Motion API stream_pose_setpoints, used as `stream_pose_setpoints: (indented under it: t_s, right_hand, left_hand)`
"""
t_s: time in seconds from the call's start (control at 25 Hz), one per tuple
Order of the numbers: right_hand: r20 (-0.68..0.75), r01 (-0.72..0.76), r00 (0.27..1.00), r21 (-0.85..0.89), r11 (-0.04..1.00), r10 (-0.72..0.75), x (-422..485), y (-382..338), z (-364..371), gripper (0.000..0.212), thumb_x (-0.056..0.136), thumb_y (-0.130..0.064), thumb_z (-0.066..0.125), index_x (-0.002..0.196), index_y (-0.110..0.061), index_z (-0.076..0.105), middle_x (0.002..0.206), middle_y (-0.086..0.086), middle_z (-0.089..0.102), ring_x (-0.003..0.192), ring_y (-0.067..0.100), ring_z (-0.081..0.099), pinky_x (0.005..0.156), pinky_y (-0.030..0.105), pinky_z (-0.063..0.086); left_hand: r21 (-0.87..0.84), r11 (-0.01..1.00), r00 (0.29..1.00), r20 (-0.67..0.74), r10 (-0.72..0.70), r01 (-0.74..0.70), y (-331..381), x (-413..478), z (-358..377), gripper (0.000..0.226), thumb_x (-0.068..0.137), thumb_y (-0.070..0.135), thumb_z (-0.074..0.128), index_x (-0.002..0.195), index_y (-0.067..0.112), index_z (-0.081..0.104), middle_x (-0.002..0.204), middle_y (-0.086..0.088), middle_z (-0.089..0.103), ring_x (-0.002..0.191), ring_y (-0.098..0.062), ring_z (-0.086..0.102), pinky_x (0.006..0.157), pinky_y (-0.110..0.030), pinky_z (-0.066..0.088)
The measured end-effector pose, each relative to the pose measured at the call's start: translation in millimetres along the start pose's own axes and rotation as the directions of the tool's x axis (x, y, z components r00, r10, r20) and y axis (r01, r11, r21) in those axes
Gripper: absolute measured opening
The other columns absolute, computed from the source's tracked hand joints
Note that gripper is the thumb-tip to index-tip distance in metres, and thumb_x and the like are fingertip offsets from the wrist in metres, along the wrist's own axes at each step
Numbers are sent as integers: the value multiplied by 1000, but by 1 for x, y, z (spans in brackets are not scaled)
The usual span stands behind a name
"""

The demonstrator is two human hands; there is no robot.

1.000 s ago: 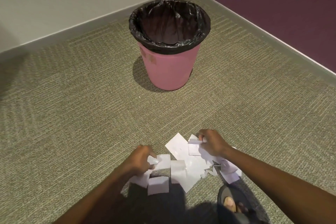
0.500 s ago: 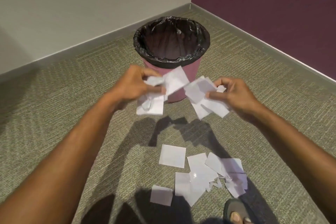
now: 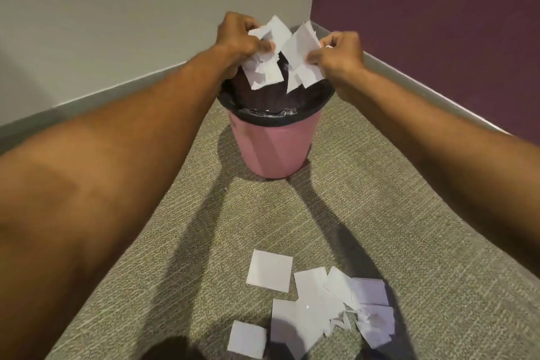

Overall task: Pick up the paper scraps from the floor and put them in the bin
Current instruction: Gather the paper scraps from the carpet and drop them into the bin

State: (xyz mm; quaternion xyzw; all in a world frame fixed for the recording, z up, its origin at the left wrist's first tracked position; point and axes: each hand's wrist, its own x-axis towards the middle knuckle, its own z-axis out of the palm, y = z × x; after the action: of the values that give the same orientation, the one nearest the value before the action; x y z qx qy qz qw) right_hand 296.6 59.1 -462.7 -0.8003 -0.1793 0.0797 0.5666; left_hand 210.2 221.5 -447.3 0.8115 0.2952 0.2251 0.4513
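Note:
A pink bin [image 3: 273, 147] with a black liner stands on the carpet in the room's corner. Both my arms reach out over its mouth. My left hand [image 3: 238, 36] is shut on a bunch of white paper scraps [image 3: 264, 67] that hang above the bin's opening. My right hand [image 3: 340, 54] pinches a second bunch of paper scraps [image 3: 302, 52] beside it, also above the opening. Several more white scraps [image 3: 309, 307] lie in a loose pile on the carpet near my feet, with one square scrap [image 3: 269, 270] lying flat at the pile's far edge.
A grey wall [image 3: 117, 23] runs behind the bin on the left and a purple wall [image 3: 438, 23] on the right, both with a skirting strip. Olive carpet [image 3: 380, 199] covers the floor between the bin and the pile.
Both hands have risen from the floor pile with scraps and moved forward, from in front of the bin to above its opening. The view has tilted up.

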Motion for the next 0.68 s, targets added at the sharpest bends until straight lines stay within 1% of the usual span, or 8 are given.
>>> stream_pose_setpoints:
  t_s: [0.12, 0.2, 0.36, 0.4, 0.48, 0.56, 0.6, 0.68]
  right_hand:
    - [84, -36, 996, -95, 995, 44, 14, 9, 10, 28, 78, 2, 72, 66, -16, 54, 74, 4, 64, 67, 17, 67, 47, 20, 52]
    - [198, -57, 978, -68, 996, 70, 17, 14, 11, 21, 81, -2, 72, 74, -14, 57, 78, 9, 66, 69, 21, 68, 59, 29, 60]
    - [167, 6, 986, -39, 999, 1, 8, 17, 5, 12, 89, -5, 60, 83, -15, 61, 85, 8, 67, 74, 21, 70, 65, 34, 61]
    - [138, 49, 989, -35, 998, -44, 2, 18, 0, 15, 90, -3, 58, 82, -15, 62, 81, 7, 66, 70, 19, 69, 62, 32, 59]
    - [124, 120, 985, -16, 993, -118, -19, 25, -16, 18, 90, -1, 56, 80, -14, 64, 75, 6, 66, 60, 14, 67, 53, 25, 55]
    - [179, 148, 974, -46, 988, -137, -47, 44, -35, 18, 89, 0, 57, 80, -13, 65, 72, 5, 67, 55, 11, 65, 48, 19, 51]
    - [238, 143, 964, -85, 986, -120, -63, 58, -44, 17, 88, 1, 58, 80, -12, 66, 71, 4, 67, 55, 9, 64, 47, 18, 49]
    - [401, 124, 916, -198, 972, -35, -95, 92, -58, 13, 88, 1, 60, 82, -8, 67, 72, 1, 66, 59, 6, 61, 52, 19, 49]
  left_hand:
    - [45, 999, 1000, 12, -21, 21, -9, 9, 17, 40, 68, 15, 86, 103, 9, 68, 102, -7, 68, 90, -22, 68, 65, -28, 56]
    - [103, 995, 995, 96, -17, 7, -11, 8, 21, 47, 67, 21, 87, 108, 11, 67, 104, -6, 65, 90, -21, 64, 63, -26, 51]
    - [229, 969, 976, 213, 41, -91, -13, -7, 13, 57, 71, 33, 84, 121, 15, 63, 117, -6, 63, 101, -18, 60, 81, -32, 53]
    - [230, 962, 982, 148, 114, -146, -16, -16, 11, 49, 74, 34, 82, 116, 14, 66, 114, -6, 66, 100, -16, 60, 84, -32, 53]
    - [162, 952, 958, -79, 274, -259, -27, -44, 9, 26, 82, 32, 74, 90, 8, 73, 85, -4, 70, 77, -6, 60, 70, -25, 51]
    - [57, 945, 908, -261, 327, -323, -50, -86, 9, 38, 88, 34, 64, 61, 7, 63, 53, 3, 51, 48, 0, 41, 49, -19, 35]
    - [21, 946, 915, -248, 317, -322, -66, -109, 12, 48, 90, 36, 61, 51, 8, 55, 47, 4, 42, 43, 0, 33, 45, -18, 28]
    - [62, 956, 957, -29, 287, -285, -104, -156, 26, 54, 91, 37, 60, 44, 16, 45, 42, 5, 36, 38, -2, 28, 42, -20, 26]
